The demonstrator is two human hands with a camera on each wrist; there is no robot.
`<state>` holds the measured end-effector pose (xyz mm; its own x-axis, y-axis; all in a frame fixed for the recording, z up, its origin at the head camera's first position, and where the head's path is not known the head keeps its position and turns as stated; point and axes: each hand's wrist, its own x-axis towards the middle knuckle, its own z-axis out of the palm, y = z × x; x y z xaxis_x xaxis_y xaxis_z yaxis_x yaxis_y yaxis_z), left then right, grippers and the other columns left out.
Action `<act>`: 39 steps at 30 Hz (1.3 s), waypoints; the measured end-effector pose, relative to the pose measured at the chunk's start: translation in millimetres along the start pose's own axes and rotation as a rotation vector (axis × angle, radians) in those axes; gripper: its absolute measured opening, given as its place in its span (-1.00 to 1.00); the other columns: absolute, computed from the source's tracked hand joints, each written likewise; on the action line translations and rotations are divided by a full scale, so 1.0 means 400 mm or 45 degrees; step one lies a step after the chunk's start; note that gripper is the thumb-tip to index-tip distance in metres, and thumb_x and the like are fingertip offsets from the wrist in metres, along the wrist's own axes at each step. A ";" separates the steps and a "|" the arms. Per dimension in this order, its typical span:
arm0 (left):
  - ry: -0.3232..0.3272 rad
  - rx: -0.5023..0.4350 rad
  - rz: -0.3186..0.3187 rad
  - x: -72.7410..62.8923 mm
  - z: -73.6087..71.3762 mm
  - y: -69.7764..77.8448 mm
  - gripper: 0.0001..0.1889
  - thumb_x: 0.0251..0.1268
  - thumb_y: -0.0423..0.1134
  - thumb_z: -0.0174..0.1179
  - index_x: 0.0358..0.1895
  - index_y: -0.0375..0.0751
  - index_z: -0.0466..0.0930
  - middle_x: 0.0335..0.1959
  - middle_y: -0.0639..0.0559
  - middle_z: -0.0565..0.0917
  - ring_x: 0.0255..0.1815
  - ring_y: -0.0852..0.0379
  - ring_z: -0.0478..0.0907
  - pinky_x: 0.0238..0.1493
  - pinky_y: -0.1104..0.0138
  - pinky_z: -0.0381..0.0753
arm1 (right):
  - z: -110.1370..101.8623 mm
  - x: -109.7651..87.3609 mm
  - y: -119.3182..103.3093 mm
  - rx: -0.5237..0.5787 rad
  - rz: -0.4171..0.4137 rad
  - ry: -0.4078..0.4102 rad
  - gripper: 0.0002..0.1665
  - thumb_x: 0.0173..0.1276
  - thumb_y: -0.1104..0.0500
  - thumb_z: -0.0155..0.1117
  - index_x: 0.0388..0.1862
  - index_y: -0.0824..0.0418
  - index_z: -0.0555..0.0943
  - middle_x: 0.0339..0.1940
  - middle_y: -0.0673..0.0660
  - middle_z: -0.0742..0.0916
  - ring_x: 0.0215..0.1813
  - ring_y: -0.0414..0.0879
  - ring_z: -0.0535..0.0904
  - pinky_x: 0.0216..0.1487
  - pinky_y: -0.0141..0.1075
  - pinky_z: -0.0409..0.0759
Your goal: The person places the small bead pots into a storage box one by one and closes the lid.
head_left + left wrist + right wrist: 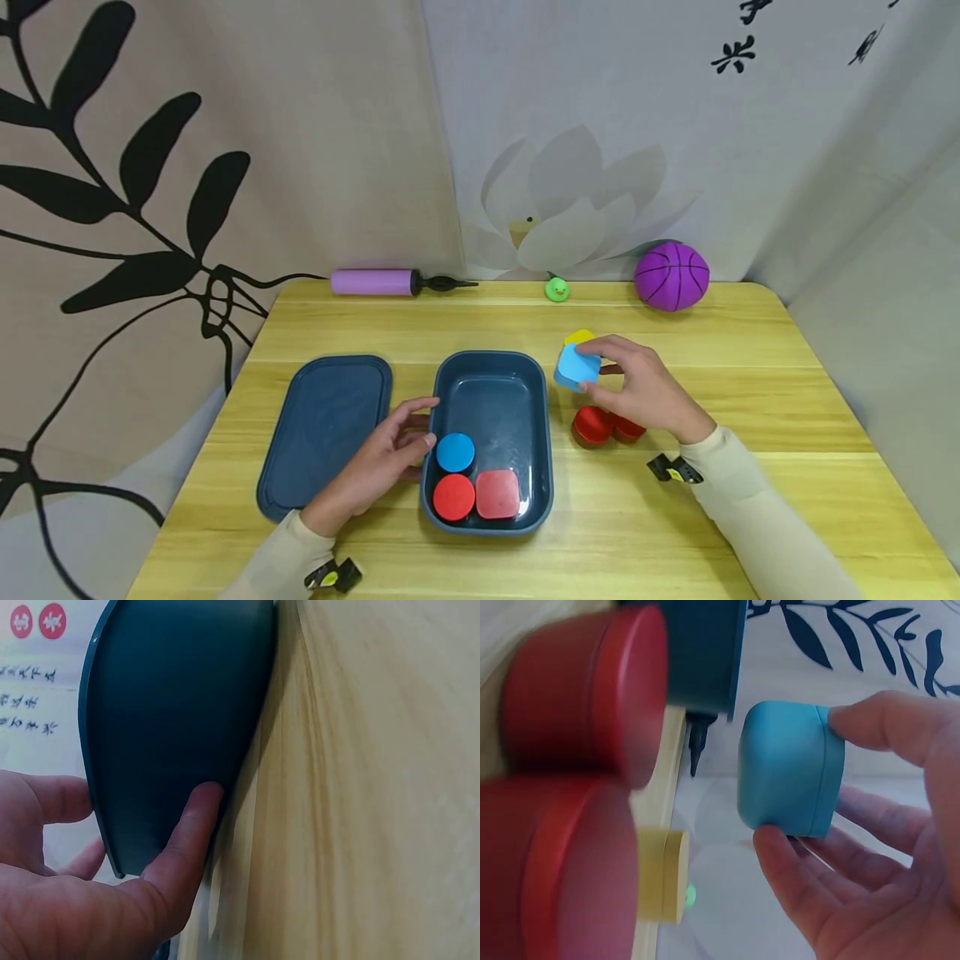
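Observation:
My right hand [637, 383] pinches a light blue rounded-square box [791, 772] between thumb and fingertips, above the wooden table. A yellow box [662, 874] stands behind it, partly hidden in the head view. Two round red boxes [592, 426] stand just below that hand. At the left side of a dark blue tray [547, 450], my left hand [382, 458] touches the outer wall and rim with its fingers extended. Inside the tray's near end sit a round blue box [455, 452], a round red box [453, 497] and a square red box [497, 494].
A dark blue lid [330, 425] lies flat left of the tray, partly behind the left hand. Along the table's back edge are a purple pump [375, 282], a small green toy [557, 289] and a purple ball [672, 276]. A printed curtain hangs behind.

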<state>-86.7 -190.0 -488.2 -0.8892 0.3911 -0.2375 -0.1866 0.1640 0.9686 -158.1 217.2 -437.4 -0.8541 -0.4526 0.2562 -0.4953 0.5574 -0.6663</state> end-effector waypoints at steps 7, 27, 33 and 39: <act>0.006 -0.002 -0.006 -0.001 0.000 -0.001 -0.40 0.69 -0.09 0.12 0.65 0.08 0.18 0.46 -0.33 0.40 0.25 -0.13 0.57 -0.05 0.08 0.80 | 0.040 0.019 -0.048 0.020 -0.117 -0.043 -0.44 0.31 0.20 0.55 0.29 0.21 0.67 0.23 0.13 0.73 0.13 0.00 0.71 0.01 -0.03 0.81; 0.009 -0.019 -0.004 0.001 0.000 -0.002 -0.41 0.68 -0.09 0.13 0.64 0.10 0.21 0.44 -0.33 0.41 0.24 -0.13 0.58 -0.07 0.07 0.80 | 0.169 0.027 -0.136 -0.113 -0.216 -0.338 -0.47 0.36 -0.01 0.49 0.29 0.04 0.67 0.26 -0.04 0.69 0.24 -0.15 0.61 0.26 -0.16 0.70; 0.005 -0.025 -0.001 0.003 0.000 -0.004 -0.40 0.68 -0.10 0.13 0.65 0.07 0.19 0.44 -0.35 0.41 0.24 -0.11 0.59 -0.06 0.07 0.80 | 0.189 0.017 -0.149 -0.156 -0.239 -0.421 -0.53 0.35 -0.04 0.49 0.21 0.01 0.69 0.18 -0.06 0.69 0.18 -0.18 0.62 0.18 -0.23 0.71; -0.004 -0.028 0.005 0.000 -0.001 -0.004 -0.38 0.68 -0.11 0.13 0.66 0.01 0.17 0.45 -0.39 0.39 0.22 -0.07 0.60 -0.07 0.08 0.80 | 0.207 0.009 -0.159 -0.224 -0.301 -0.461 -0.57 0.35 -0.10 0.50 0.11 0.03 0.71 0.12 -0.07 0.69 0.09 -0.20 0.66 0.12 -0.30 0.70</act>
<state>-86.6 -190.6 -489.9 -0.8887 0.3944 -0.2338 -0.1921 0.1427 0.9709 -116.6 122.5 -452.3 -0.6197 -0.7777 0.1053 -0.7158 0.5050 -0.4823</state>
